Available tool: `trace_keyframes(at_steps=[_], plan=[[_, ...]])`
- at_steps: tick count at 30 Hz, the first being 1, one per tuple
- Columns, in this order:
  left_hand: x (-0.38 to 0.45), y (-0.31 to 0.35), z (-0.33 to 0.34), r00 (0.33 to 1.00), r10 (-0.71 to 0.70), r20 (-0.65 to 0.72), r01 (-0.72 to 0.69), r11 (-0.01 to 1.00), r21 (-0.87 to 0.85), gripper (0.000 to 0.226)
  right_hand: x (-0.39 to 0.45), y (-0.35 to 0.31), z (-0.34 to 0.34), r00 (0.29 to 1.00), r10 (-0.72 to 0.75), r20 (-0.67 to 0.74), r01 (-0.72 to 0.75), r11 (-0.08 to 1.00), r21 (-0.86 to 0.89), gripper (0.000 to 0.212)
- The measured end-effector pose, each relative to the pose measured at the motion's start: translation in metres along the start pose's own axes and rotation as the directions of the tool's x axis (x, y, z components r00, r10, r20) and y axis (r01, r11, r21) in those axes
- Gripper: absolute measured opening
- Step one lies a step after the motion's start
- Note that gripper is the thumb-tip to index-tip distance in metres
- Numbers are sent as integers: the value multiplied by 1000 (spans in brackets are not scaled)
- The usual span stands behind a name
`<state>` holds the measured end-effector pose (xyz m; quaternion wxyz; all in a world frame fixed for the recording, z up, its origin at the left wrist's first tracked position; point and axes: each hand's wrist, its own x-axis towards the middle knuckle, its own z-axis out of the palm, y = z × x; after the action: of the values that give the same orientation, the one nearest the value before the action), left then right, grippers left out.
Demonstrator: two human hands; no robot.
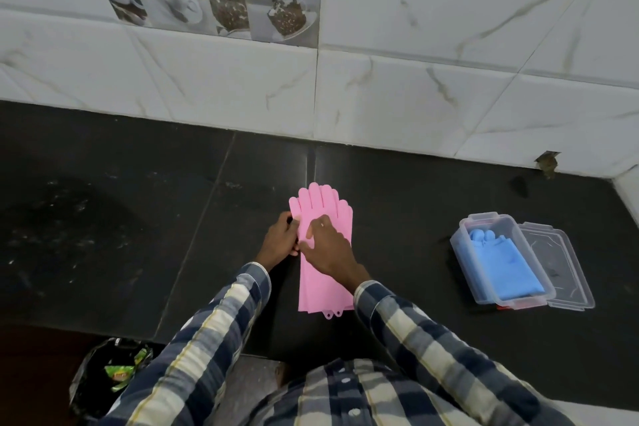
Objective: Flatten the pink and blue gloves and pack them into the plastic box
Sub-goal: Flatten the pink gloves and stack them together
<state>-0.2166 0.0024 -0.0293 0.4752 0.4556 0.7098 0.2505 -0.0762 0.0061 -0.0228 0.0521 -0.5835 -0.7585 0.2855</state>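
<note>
The pink gloves [320,204] lie stacked flat on the black counter [397,204], fingers pointing to the wall. My left hand [280,241] pinches their left edge near the thumb. My right hand [328,245] rests palm-down on top of them, fingers spread. Off to the right stands the clear plastic box [463,252] with the blue gloves [505,266] lying flat inside it.
The box's clear lid [560,266] lies open against its right side. A white tiled wall [380,97] runs along the back of the counter. Below the counter's front edge at the left sits a black bag [93,377] with green wrappers.
</note>
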Motion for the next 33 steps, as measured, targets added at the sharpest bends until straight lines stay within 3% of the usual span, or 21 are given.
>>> trace_keyframes(at_steps=[3,8,11,16,24,28,31,33], plan=[[1,-1,1,1000,13,9,-14,999,51,43,-6,17,-1,999,32,-42,-32,999,-13,34],[3,1,8,995,95,-26,-83,948,307,59,-16,47,-8,966,179,-187,-181,983,8,37],[10,3,11,990,141,-17,-119,890,440,60,-23,62,-10,962,241,-129,-233,970,75,39],[24,5,13,995,105,3,-89,834,544,60,-29,80,-6,963,260,-71,-248,957,149,18],[31,10,18,993,118,-17,-80,766,637,60,-24,85,-10,977,211,-38,-208,975,77,17],[22,12,20,994,92,-61,-36,793,608,65,-25,85,-11,989,148,-27,-149,988,-45,18],[14,12,27,980,7,-201,113,807,579,65,-30,90,-9,995,103,12,-103,993,-59,18],[11,10,31,975,-97,-201,198,791,578,66,-35,93,-8,994,89,69,-85,995,-51,23]])
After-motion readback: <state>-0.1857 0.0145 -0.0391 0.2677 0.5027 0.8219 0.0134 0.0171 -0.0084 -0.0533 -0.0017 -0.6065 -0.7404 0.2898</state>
